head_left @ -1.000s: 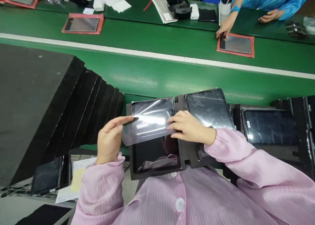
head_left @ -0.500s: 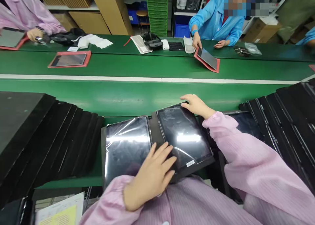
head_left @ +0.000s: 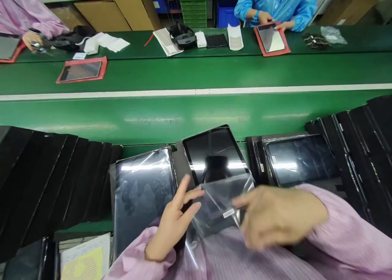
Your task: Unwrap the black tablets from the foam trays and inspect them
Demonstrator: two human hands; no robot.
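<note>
The middle tablet (head_left: 211, 145) lies slanted at the near edge of the green tabletop (head_left: 165, 112), directly before the person. Its upper screen is bare and glossy. A clear film (head_left: 222, 190), with a white label (head_left: 228, 213), spans the lower part and trails loosely toward the shirt (head_left: 251, 265). The work here looks unfinished: the film neither lies flat over the whole screen nor is clear of it.

The left hand (head_left: 176, 216) has its fingers spread at the film's left edge; whether they pinch it I cannot tell. The right hand (head_left: 272, 216) is blurred, index extended over the film near the label, the others curled; its grip is unclear too.

The left tablet (head_left: 143, 190) and right tablet (head_left: 301, 157) both appear film-covered. Black stacks (head_left: 58, 170) crowd both sides, leaving little room. Both hands and the crumpled film hide the lower screen. Across the tabletop, a co-worker's blue sleeves (head_left: 245, 8) frame a device (head_left: 271, 39) on a red sheet (head_left: 286, 48).
</note>
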